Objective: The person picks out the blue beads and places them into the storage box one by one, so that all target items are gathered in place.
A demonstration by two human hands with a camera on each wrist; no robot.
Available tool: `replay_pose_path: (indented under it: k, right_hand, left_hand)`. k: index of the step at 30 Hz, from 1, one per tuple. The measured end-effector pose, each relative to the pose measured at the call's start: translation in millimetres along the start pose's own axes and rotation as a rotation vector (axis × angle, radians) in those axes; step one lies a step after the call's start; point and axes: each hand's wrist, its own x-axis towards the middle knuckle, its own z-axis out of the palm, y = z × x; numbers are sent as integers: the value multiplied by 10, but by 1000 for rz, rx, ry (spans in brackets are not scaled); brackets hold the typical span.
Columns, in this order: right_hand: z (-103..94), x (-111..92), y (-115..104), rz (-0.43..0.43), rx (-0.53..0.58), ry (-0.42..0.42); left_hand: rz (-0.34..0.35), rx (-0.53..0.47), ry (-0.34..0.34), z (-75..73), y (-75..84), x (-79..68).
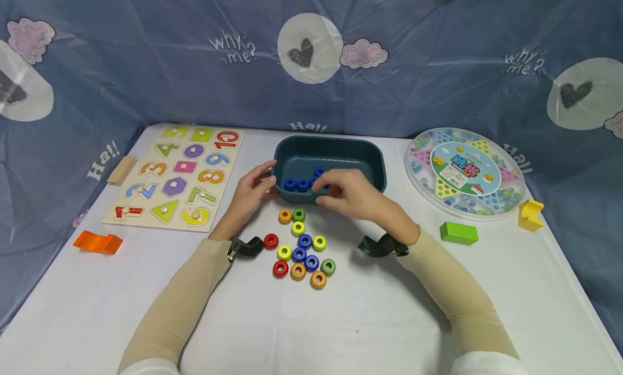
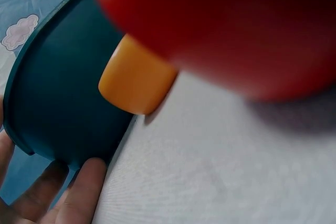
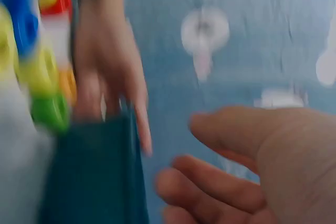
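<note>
A dark teal plastic bin point(image 1: 331, 143) holds several blue ring-shaped beads point(image 1: 290, 184) along its front side. My left hand point(image 1: 250, 193) rests against the bin's left end, and its fingertips touch the outer wall in the left wrist view. Over the front rim, my right hand point(image 1: 348, 193) is bent above the blue beads, partly hiding them. Between its thumb and fingers there is a gap with nothing in it in the right wrist view. In front of the bin lie loose beads: red point(image 1: 280, 269), orange point(image 1: 318, 280), yellow point(image 1: 319, 243), green point(image 1: 328, 267) and blue point(image 1: 311, 263).
On the left lie a wooden number puzzle board point(image 1: 187, 193), a wooden block point(image 1: 121, 170) and an orange curved block point(image 1: 98, 242). To the right are a round game box point(image 1: 464, 169), a green block point(image 1: 459, 232) and a yellow block point(image 1: 530, 215). Patterned blue cloth point(image 1: 418, 56) hangs behind the table.
</note>
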Motion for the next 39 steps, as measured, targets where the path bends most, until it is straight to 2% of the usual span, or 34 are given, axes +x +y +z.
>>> replay_pose_path:
  k: [2, 5, 7, 10, 15, 25, 29, 34, 39]
  right_hand:
    - [105, -57, -129, -46, 14, -119]
    - [293, -127, -213, -52, -13, -282]
    - [397, -163, -218, -41, -41, -343]
    - [503, -190, -183, -40, -74, -369]
    - [572, -191, -125, -47, -55, -347]
    - [593, -174, -88, -44, -10, -349]
    - [537, -175, -98, -40, -4, -333]
    - [293, -146, -132, -47, 35, -220]
    - [-56, -85, -27, 7, 10, -40]
  left_hand:
    - [9, 5, 2, -4, -3, 2]
    - [11, 5, 1, -7, -6, 4]
    - [3, -5, -1, -3, 7, -1]
    - [-8, -9, -7, 19, 98, -44]
    - [-11, -11, -16, 51, 261, -116]
    - [-6, -42, -20, 46, 256, -110]
    - [-10, -30, -24, 62, 271, -109]
    - [-9, -18, -26, 59, 267, -103]
    - [6, 1, -14, 6, 79, -30]
